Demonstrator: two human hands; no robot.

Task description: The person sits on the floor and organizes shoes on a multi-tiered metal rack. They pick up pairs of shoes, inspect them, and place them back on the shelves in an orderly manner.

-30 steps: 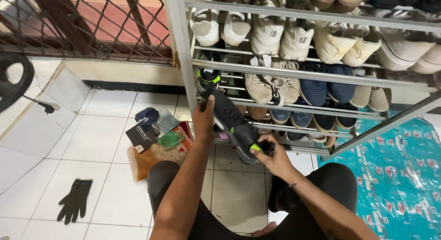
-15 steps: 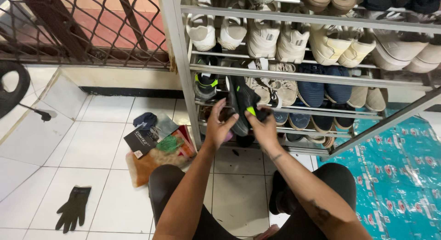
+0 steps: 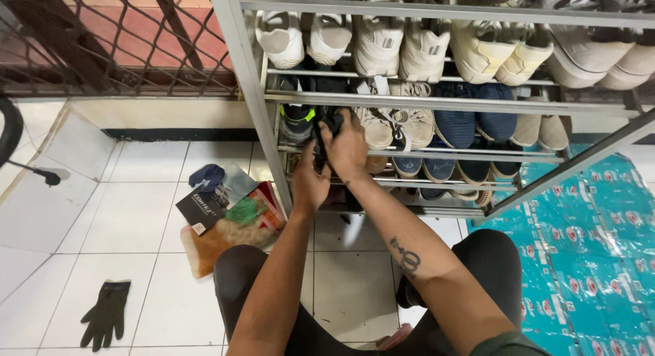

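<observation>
So the black shoe (image 3: pixel 326 127) has gone from out in the open to up on the metal shoe rack (image 3: pixel 437 102). A second ago the person had it held out in front of the rack over the knees, one hand at each end; half a second ago both hands were bringing it up to the shelves. Now it's tucked onto the second shelf up, at about 11 o'clock from the person's knees, right beside the black shoe with the neon green tab (image 3: pixel 297 119), which sits at its 9 o'clock.

The right hand (image 3: pixel 349 150) is on top of the shoe, fingers curled down and clamped over it. The left hand (image 3: pixel 308 182) sits just below at the shelf edge, at about 7 o'clock from the right one, fingers wrapped on the shoe's underside as far as one can tell, though part of it is hidden.

Looks like the shoe is basically shelved next to its mate and just being pushed in. The black glove (image 3: pixel 106 320) on the tiles and the pile of packets (image 3: pixel 228 219) haven't budged.
</observation>
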